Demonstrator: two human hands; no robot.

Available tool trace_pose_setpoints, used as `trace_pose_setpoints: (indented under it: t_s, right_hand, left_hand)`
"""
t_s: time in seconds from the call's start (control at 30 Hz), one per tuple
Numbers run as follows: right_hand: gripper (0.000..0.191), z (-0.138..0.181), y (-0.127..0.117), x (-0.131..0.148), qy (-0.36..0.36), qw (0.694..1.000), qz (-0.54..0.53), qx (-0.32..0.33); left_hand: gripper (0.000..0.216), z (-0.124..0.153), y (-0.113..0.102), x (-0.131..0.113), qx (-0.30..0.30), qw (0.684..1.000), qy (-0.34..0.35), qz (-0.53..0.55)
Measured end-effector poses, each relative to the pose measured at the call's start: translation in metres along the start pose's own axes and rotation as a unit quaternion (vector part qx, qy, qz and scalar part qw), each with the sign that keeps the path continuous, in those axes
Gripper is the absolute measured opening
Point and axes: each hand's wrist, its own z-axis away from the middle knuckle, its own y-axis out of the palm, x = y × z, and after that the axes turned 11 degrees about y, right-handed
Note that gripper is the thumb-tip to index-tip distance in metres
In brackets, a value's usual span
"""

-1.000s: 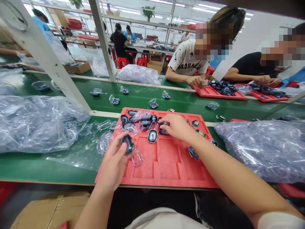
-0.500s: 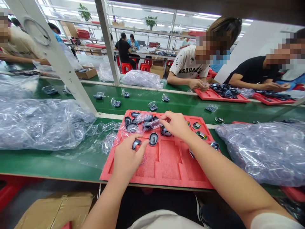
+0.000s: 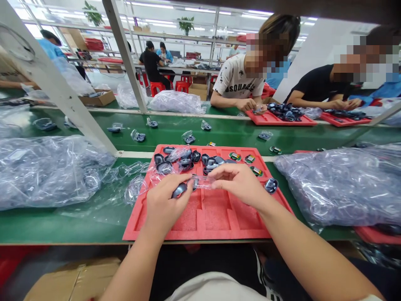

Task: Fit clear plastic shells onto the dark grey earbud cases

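Observation:
My left hand (image 3: 167, 200) is closed around a glossy dark blue case shell (image 3: 179, 190), which shows between its thumb and fingers. Just past the thumb tip another dark shell (image 3: 194, 182) is partly hidden. Between my two hands a clear plastic cover (image 3: 203, 182) is pinched in the fingertips of my right hand (image 3: 233, 182), its left end at the left fingertips. Below both hands lies a red foam tray (image 3: 216, 213). Dark shells (image 3: 164, 167) and a clear wrapper (image 3: 177, 154) fill its back left pockets. Small green circuit boards (image 3: 249, 159) sit at the back right.
Bulging clear plastic bags stand on the left (image 3: 46, 171) and the right (image 3: 354, 188). Loose clear covers (image 3: 134, 190) lie left of the tray. Shells with covers (image 3: 188, 137) dot the green belt (image 3: 169, 138) beyond. Co-workers sit across it at red trays (image 3: 282, 119).
My right hand has drawn back from the shells at the tray's rear toward my left hand, bringing the clear cover. The left hand still holds its shell. The view has shifted slightly.

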Motion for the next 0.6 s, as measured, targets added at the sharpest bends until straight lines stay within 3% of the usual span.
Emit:
trace_pose_setpoints:
  t_s: [0.17, 0.33, 0.47, 0.6]
  right_hand:
    - [0.014, 0.011, -0.005, 0.002, -0.012, 0.998, 0.054, -0.009]
    - [0.013, 0.016, -0.011, -0.003, 0.027, 0.997, -0.032, 0.061]
    - [0.007, 0.019, -0.011, -0.011, 0.013, 0.996, -0.057, 0.074]
    - [0.009, 0.026, -0.007, -0.013, -0.049, 0.998, -0.012, 0.041]
  left_hand:
    - [0.016, -0.005, -0.007, -0.003, 0.036, 0.998, 0.035, 0.046]
    - [0.013, -0.01, -0.016, -0.009, 0.096, 0.991, 0.022, 0.092]
    - [0.013, -0.011, -0.017, -0.014, 0.091, 0.991, 0.02, 0.097]
    - [0.014, -0.008, -0.015, -0.017, 0.075, 0.991, 0.02, 0.106]
